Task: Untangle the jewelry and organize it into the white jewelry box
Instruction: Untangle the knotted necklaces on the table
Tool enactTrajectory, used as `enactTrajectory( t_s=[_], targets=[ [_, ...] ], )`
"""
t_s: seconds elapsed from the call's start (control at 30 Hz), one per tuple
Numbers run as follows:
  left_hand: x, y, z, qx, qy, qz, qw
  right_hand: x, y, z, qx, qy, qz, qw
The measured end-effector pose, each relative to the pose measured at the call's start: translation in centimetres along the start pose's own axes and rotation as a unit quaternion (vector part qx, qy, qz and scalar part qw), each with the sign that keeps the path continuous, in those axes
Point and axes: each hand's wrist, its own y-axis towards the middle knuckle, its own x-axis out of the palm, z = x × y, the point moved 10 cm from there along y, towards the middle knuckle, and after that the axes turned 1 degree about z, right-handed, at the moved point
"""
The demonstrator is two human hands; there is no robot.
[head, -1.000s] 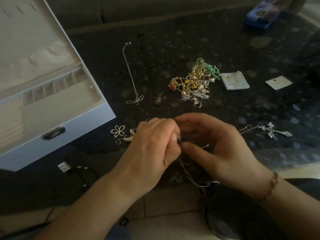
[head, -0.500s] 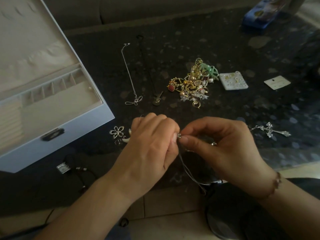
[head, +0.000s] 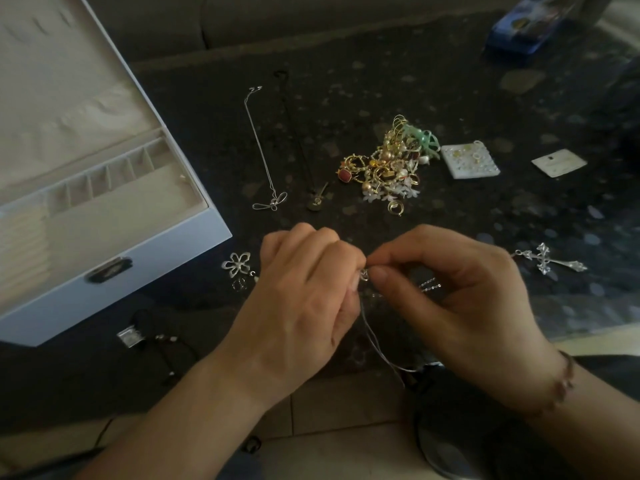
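Note:
My left hand (head: 304, 296) and my right hand (head: 453, 296) meet over the dark table's near edge, both pinching a thin silver chain (head: 375, 337) at its clasp; the chain hangs down in a loop between them. The white jewelry box (head: 114, 244) stands open at the left, its compartments bare. A tangled heap of gold and pearl jewelry (head: 388, 168) lies beyond my hands. A silver necklace with a bow pendant (head: 266, 154) and a dark cord necklace (head: 311, 181) lie stretched out beside it.
A silver cross pendant (head: 550, 259) lies at the right, a silver flower pendant (head: 237, 265) left of my left hand. An earring card (head: 469, 161) and a white tag (head: 559, 162) lie farther right. A blue box (head: 526, 22) sits at the back. A square charm on black cord (head: 130, 337) lies near the front.
My right hand's fingertips have closed in on the clasp beside my left thumb. Both hands have stayed nearly in place, working the chain.

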Motion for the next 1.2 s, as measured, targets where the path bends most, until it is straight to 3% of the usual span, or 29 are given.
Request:
enactTrajectory(
  t_s=[0.37, 1.0, 1.2],
  targets=[
    [-0.4, 0.1, 0.1, -0.004, -0.011, 0.005, 1.0, 0.5, -0.5, -0.6, 0.01, 0.045, -0.016, 0.999],
    [0.2, -0.2, -0.3, -0.056, -0.126, 0.012, 0.99, -0.9, -1.1, -2.7, -0.09, -0.11, 0.078, 0.987],
    [0.1, -0.2, -0.6, -0.061, -0.124, 0.017, 0.99, -0.9, -0.9, -2.5, -0.061, -0.091, 0.07, 0.992]
  ],
)
